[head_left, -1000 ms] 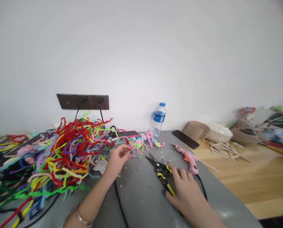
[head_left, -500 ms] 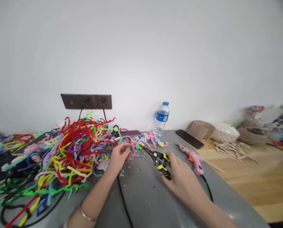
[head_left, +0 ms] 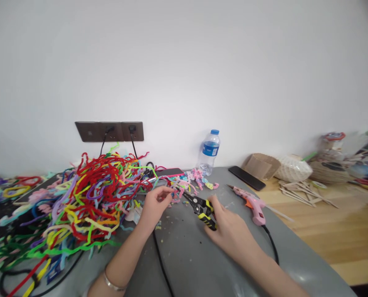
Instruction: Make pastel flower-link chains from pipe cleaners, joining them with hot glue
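A big heap of pipe cleaners (head_left: 87, 198) in red, yellow, green and purple fills the left of the grey table (head_left: 186, 255), spreading out to the table's left edge. Behind the heap a dark socket strip (head_left: 109, 131) sits on the wall, with black cords dropping into the pile. At the heap's right edge the left hand (head_left: 154, 204) pinches a small pink and blue piece (head_left: 173, 192) between its fingertips, the other fingers curled in. A black cable (head_left: 160, 264) runs under that wrist toward the near edge. Just right of the piece, the right hand (head_left: 230, 229) is wrapped around the yellow-and-black handles of the pliers (head_left: 200, 205), whose tip points at the piece; whether the tip touches it cannot be told. Small coloured scraps (head_left: 202, 179) lie behind the pliers, with a water bottle (head_left: 209, 152) at the wall beyond them. Right of the pliers lies a pink glue gun (head_left: 251, 202), then a black phone (head_left: 246, 178). Further right the wooden table (head_left: 341, 231) carries sticks (head_left: 301, 194) and baskets (head_left: 293, 169). The grey surface between the forearms lies open, dotted with crumbs.
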`<state>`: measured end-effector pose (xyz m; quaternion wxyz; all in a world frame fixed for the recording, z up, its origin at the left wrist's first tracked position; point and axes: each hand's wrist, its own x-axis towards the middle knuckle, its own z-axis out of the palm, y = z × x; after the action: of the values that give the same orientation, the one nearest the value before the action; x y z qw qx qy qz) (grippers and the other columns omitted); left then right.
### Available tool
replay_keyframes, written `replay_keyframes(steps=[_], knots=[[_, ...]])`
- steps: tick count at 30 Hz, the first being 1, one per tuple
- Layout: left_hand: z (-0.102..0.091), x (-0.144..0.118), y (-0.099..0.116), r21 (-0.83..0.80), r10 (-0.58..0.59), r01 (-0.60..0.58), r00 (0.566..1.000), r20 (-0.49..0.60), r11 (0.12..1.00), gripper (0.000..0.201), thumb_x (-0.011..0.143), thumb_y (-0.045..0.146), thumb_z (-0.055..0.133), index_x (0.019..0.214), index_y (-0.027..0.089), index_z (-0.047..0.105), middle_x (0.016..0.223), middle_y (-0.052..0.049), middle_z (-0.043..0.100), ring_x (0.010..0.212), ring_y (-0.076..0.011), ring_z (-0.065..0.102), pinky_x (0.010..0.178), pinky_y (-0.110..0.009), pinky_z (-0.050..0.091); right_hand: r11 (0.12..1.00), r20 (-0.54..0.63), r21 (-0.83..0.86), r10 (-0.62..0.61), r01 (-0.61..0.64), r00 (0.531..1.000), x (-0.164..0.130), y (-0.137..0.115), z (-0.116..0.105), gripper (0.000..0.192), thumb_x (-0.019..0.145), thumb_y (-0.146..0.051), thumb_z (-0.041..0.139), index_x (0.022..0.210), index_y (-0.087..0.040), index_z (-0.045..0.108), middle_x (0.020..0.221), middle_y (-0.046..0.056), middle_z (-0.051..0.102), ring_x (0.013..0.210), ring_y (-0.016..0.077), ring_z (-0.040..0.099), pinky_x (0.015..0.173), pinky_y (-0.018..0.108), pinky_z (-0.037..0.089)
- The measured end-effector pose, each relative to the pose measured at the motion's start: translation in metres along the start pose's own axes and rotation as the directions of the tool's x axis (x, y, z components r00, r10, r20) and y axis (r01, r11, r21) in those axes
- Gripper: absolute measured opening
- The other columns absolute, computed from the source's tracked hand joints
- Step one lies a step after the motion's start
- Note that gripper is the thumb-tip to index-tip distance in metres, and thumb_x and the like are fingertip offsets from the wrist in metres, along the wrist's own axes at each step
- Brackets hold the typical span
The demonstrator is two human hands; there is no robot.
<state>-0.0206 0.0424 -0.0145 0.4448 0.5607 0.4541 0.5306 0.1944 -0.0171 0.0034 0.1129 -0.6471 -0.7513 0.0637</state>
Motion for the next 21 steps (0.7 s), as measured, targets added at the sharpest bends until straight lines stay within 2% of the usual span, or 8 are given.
replay_keyframes(steps=[10, 21], knots=[[0.0, -0.001, 0.007, -0.004, 0.026, -0.026, 1.0, 0.01, 1.0, 0.012, 0.069, 0.027, 0.068, 0.076, 0.018, 0.074, 0.072, -0.004, 0.071, 0.063, -0.0165, 0.063, 0.054, -0.023, 0.049, 0.996, 0.01, 0.084, -0.029, 0.028, 1.0, -0.003, 0.008, 0.005, 0.028, 0.076, -0.016, 0.054, 0.101, -0.022, 0.043, 0.078, 0.004, 0.068, 0.067, 0.0254, 0.066, 0.054, 0.025, 0.023], [0.002, -0.002, 0.006, -0.043, -0.015, 0.017, 0.999, 0.049, 0.999, 0.013, 0.069, 0.028, 0.071, 0.075, 0.016, 0.072, 0.067, -0.003, 0.071, 0.059, -0.0144, 0.061, 0.054, -0.022, 0.047, 0.998, 0.085, 0.058, 0.011, -0.016, 0.996, -0.004, 0.015, 0.01, 0.027, 0.082, -0.017, 0.049, 0.107, -0.02, 0.039, 0.084, 0.007, 0.069, 0.077, 0.0281, 0.067, 0.058, 0.027, 0.029]])
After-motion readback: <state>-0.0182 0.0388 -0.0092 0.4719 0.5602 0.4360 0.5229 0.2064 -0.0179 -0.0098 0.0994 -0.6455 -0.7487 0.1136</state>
